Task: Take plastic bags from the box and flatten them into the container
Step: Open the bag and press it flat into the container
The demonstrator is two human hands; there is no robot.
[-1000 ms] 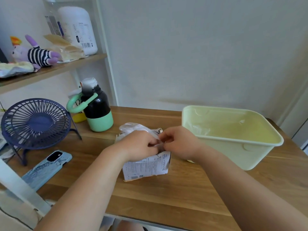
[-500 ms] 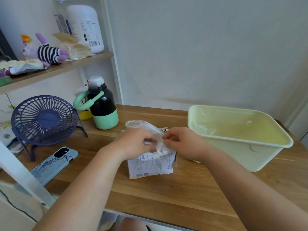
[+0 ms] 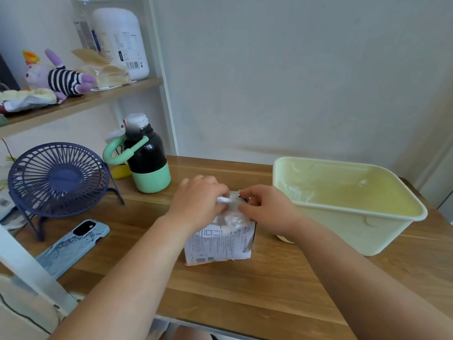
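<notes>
A small white printed box (image 3: pixel 219 244) stands on the wooden table (image 3: pixel 245 290) in front of me. Crumpled clear plastic bags (image 3: pixel 231 215) bulge out of its open top. My left hand (image 3: pixel 197 201) grips a rolled bit of plastic at the top of the box. My right hand (image 3: pixel 266 208) pinches the plastic from the other side. To the right sits a pale yellow-green container (image 3: pixel 382 231), with a flat clear bag (image 3: pixel 297 192) lying at its left inner wall.
A black and mint bottle (image 3: pixel 147 163) stands behind the box. A dark blue desk fan (image 3: pixel 57 179) and a blue phone (image 3: pixel 73 246) lie to the left. A shelf (image 3: pixel 81 99) with a plush toy and bottles hangs at upper left.
Both hands have stayed at the box top, working the plastic. The puffed bag seen above the box earlier is now bunched lower between my fingers. The view has shifted slightly.
</notes>
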